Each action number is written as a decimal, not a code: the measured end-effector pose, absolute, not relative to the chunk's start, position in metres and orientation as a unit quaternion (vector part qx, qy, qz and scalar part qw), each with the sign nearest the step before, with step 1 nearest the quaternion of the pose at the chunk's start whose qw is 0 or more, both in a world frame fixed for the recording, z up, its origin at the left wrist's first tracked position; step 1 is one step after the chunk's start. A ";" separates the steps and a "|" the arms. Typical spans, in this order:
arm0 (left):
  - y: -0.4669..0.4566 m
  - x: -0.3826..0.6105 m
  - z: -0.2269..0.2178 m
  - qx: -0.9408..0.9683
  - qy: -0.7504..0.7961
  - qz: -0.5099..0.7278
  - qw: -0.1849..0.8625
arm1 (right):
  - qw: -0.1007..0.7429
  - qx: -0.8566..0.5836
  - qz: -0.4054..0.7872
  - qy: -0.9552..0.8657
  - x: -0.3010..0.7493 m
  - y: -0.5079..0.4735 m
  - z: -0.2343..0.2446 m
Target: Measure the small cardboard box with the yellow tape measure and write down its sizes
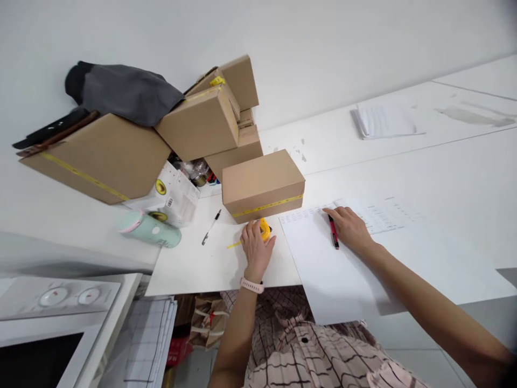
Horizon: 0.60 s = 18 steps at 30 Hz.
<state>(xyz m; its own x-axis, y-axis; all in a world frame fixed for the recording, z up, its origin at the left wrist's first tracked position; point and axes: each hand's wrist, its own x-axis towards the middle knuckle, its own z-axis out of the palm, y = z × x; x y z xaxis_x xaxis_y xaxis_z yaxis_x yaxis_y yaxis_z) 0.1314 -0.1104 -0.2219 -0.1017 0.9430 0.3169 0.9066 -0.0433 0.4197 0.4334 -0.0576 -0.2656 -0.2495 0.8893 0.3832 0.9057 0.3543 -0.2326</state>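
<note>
My left hand (256, 246) is closed on a small yellow tape measure (264, 230) on the white table, just in front of a closed cardboard box (262, 188). A short length of yellow blade (234, 245) sticks out to the left of the fingers. My right hand (350, 228) rests on a large white sheet (343, 280), its fingers bent together around the far end of a red and black pen (334, 233). The thumb of that hand is mostly hidden. Printed rows (383, 215) show on the paper beyond its fingers.
A black and clear pen (211, 227) lies left of my left hand. Farther left are a mint-green bottle (151, 229), a white carton (177, 194) and stacked cardboard boxes (197, 124) with a dark cloth (125, 91). A paper stack (385, 119) lies at the back right.
</note>
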 end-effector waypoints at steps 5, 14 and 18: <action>-0.103 0.115 -0.218 0.634 0.657 0.339 0.227 | 0.339 -0.563 0.124 -0.744 0.407 -0.065 -0.238; -0.108 0.124 -0.153 0.611 0.455 0.412 0.500 | 0.354 -0.396 0.681 -0.505 0.334 -0.070 -0.151; -0.097 0.105 -0.129 0.614 0.443 0.430 0.492 | 0.364 -0.383 0.670 -0.522 0.334 -0.053 -0.135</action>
